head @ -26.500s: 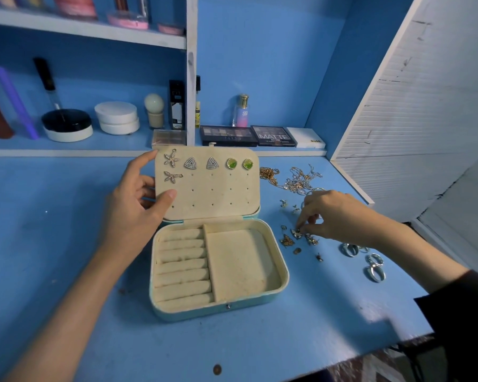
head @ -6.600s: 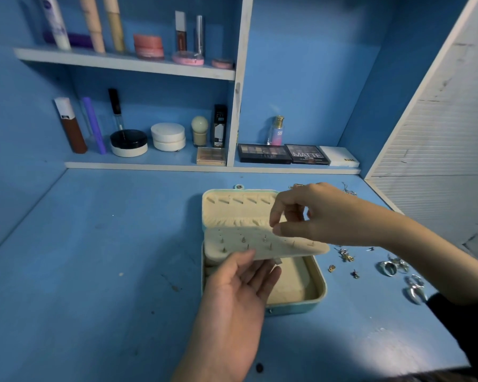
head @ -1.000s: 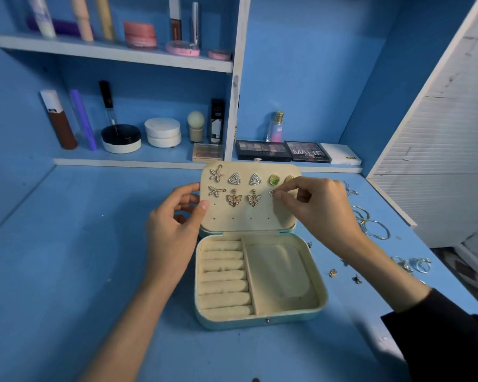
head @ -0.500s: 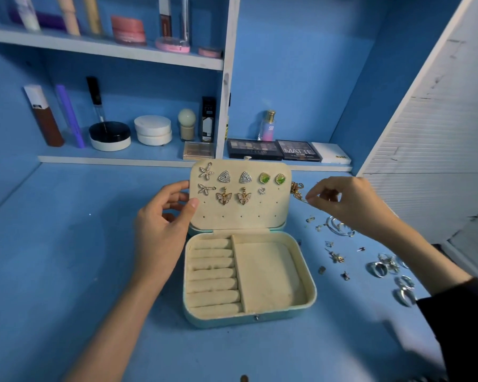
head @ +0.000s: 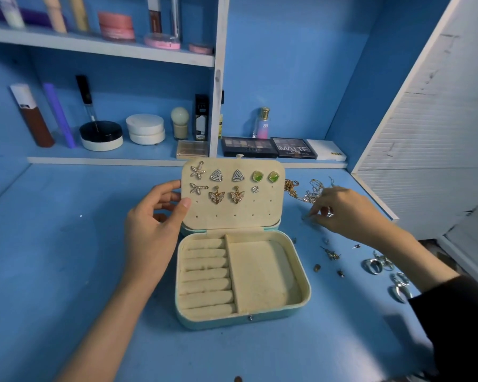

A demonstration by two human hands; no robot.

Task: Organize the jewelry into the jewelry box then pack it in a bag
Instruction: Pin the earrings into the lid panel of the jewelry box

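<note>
While the left hand (head: pixel 155 224) grips the left edge of the upright earring panel (head: pixel 232 213), thumb in front and fingers curled behind it, the right hand (head: pixel 342 213) reaches down to the blue table (head: pixel 66 244) just right of the panel. Its fingertips are drawn together over something small, and whether they already hold it cannot be told. The jewelry box (head: pixel 243 312) lies open in the middle of the table, its ring rolls and tray bare. The panel carries nine earrings, among them a lone heart stud (head: pixel 255 189) in the second row. Loose earrings (head: pixel 330 253) are scattered to the right of the box, silver rings (head: pixel 373 266) farther right, and gold chains (head: pixel 307 190) on the far side of the right hand. The step in hand seems to be fetching the heart stud's mate. It is best pinched by its face, post pointing outward, then pressed into the hole just right of the stud while the left hand braces the panel. A second ago the right hand's fingers were at the heart stud on the panel. Half a second ago the hand hung raised beside the panel's right edge. Now it is down at the table.
</note>
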